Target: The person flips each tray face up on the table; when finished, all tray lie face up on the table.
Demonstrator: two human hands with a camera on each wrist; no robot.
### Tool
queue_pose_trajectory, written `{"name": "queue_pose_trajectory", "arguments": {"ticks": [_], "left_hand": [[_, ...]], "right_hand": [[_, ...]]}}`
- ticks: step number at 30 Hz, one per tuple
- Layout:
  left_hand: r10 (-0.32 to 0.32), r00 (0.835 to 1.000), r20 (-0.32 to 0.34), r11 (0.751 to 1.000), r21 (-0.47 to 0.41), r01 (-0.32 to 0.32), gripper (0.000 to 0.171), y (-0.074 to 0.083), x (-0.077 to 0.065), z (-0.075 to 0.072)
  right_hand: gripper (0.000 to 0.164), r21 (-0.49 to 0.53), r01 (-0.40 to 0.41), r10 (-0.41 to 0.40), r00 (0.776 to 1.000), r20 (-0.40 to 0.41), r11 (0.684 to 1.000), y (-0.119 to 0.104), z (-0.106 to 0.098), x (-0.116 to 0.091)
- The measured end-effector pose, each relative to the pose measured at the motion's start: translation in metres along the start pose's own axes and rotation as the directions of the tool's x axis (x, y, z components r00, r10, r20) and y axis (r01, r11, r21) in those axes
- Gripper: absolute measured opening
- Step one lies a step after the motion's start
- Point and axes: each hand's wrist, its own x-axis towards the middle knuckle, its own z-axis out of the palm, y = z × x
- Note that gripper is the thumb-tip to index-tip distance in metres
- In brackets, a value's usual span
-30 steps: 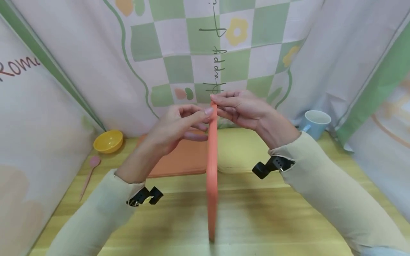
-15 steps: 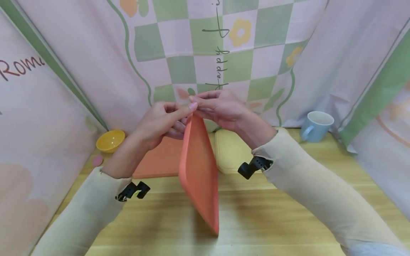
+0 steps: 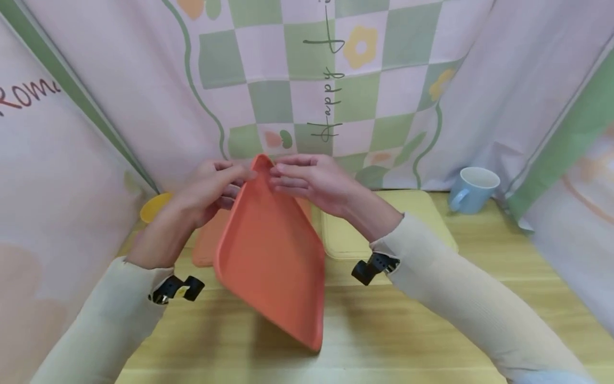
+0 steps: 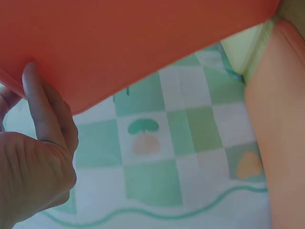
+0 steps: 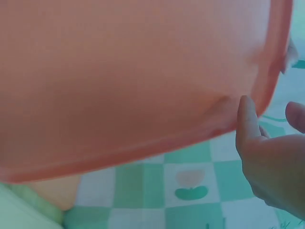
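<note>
An orange-red tray (image 3: 271,250) with a raised rim and rounded corners stands tilted on the table (image 3: 379,341), its hollow face turned toward the head camera and the right. My left hand (image 3: 203,192) pinches its left rim near the top corner, thumb on the near side; in the left wrist view this hand's fingers (image 4: 45,105) lie along the tray's outer face. My right hand (image 3: 321,181) is at the upper right rim with its fingers straight. In the right wrist view a fingertip (image 5: 245,102) touches or nearly touches the tray's inner side, thumb apart.
Behind the tray lie a flat orange rounded rectangle (image 3: 203,248), partly hidden, and a yellow one (image 3: 408,213). A blue mug (image 3: 475,189) stands at the back right. A yellow bowl (image 3: 154,207) sits at the back left, half covered by my left forearm. Printed curtains (image 3: 268,58) surround the table.
From edge-on, the tray has turned and leaned left, showing its hollow face. My left hand has moved left with the rim; the right hand has shifted left too, its fingers now straighter.
</note>
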Motion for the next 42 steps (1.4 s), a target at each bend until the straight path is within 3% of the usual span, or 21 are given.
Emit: {"name": "queue_pose_trajectory", "arguments": {"ticks": [2,5,11,17,20,23,35,42], "left_hand": [[-0.009,1.000,-0.014,1.000,-0.017,0.008,0.012,-0.003,-0.002,-0.009],[-0.013,0.999,-0.035,0.999,-0.031,0.012,0.021,-0.006,-0.007,-0.023],[0.008,0.999,-0.038,0.998,-0.066,-0.010,0.020,-0.013,-0.013,-0.041],[0.040,0.999,-0.016,0.993,-0.110,-0.041,0.025,-0.023,-0.010,-0.049],[0.055,0.998,-0.013,0.988,-0.141,-0.056,0.026,-0.033,-0.007,-0.051],[0.058,0.998,-0.034,0.983,-0.170,-0.063,0.028,-0.045,-0.003,-0.050],[0.038,0.992,-0.122,0.953,-0.294,-0.072,0.027,-0.095,0.013,-0.043],[0.006,0.992,-0.128,0.922,-0.382,-0.055,0.031,-0.121,0.019,-0.039]], "right_hand": [[0.043,-0.031,-0.008,0.008,1.000,0.012,0.999,0.006,-0.006,-0.003],[0.045,-0.051,-0.030,0.030,0.999,0.011,0.998,0.018,-0.018,-0.007],[0.045,-0.055,-0.063,0.060,0.997,-0.042,0.996,0.043,-0.053,-0.008],[0.047,-0.109,-0.037,0.017,0.983,-0.183,0.993,0.061,-0.104,-0.005],[0.049,-0.118,-0.044,0.011,0.964,-0.265,0.992,0.066,-0.128,-0.007],[0.049,-0.144,-0.065,0.021,0.956,-0.291,0.987,0.071,-0.145,-0.011],[0.055,-0.172,-0.152,0.096,0.950,-0.296,0.973,0.094,-0.182,-0.026],[0.057,-0.071,-0.192,0.167,0.949,-0.266,0.979,0.100,-0.195,-0.034]]}}
